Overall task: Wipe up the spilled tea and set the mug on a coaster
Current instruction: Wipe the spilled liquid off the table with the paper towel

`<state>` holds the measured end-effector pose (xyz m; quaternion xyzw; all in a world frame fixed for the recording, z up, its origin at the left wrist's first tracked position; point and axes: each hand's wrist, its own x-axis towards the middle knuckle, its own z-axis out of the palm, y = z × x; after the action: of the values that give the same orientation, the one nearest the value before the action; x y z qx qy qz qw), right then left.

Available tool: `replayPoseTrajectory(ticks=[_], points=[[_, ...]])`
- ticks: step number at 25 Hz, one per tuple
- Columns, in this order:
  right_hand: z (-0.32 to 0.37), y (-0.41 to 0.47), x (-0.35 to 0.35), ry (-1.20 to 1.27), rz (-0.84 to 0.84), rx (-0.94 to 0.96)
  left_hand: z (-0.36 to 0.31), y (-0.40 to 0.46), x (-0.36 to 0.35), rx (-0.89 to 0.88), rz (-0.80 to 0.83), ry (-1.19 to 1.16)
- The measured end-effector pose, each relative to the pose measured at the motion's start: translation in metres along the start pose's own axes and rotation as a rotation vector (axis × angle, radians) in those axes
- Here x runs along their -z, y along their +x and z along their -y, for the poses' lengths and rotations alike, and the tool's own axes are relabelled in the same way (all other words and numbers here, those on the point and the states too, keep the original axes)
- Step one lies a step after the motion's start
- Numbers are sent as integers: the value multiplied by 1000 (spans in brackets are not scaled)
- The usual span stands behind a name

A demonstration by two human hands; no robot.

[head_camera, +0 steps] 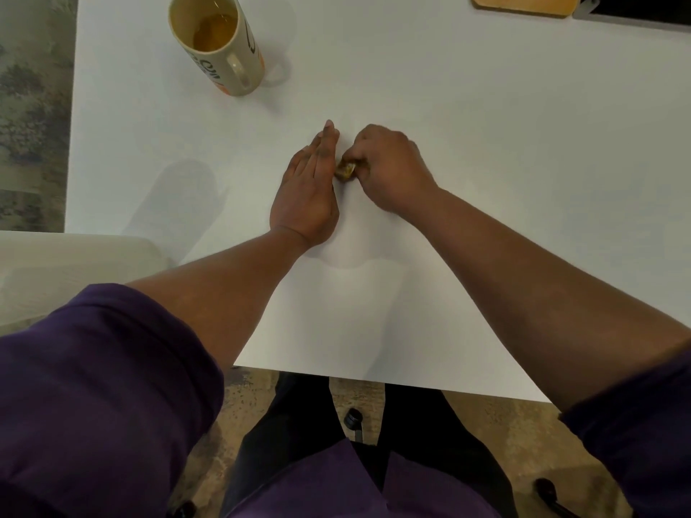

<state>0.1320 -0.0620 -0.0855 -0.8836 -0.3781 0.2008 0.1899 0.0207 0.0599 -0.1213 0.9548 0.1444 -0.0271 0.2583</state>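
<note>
A cream mug (pixel 220 50) with a little tea in its bottom stands upright at the far left of the white table (pixel 486 181). A cork coaster (pixel 523 3) lies at the far edge, right of centre, partly cut off by the frame. My right hand (pixel 392 166) is closed on a small, damp, tea-stained wad (pixel 344 170) and presses it on the table's middle. My left hand (pixel 306 188) lies flat on its edge right beside the wad, fingers straight and together. No puddle shows on the table.
A dark flat object (pixel 643 5) with a grey tab sits at the far right corner next to the coaster. A pale chair or seat (pixel 56 271) stands left of the table. My legs and chair casters are below the near edge.
</note>
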Motion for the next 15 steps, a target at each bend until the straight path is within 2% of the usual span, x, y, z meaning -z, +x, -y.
replayPoseTrajectory(ticks=[5, 10, 15], points=[[-1, -37, -11, 37, 100, 117, 2, 0, -1, -40, 37, 71], [-8, -83, -21, -2, 218, 325, 7, -1, -7, -78, -25, 86], [-31, -108, -4, 22, 304, 316, 13, 0, -12, -155, -111, 104]])
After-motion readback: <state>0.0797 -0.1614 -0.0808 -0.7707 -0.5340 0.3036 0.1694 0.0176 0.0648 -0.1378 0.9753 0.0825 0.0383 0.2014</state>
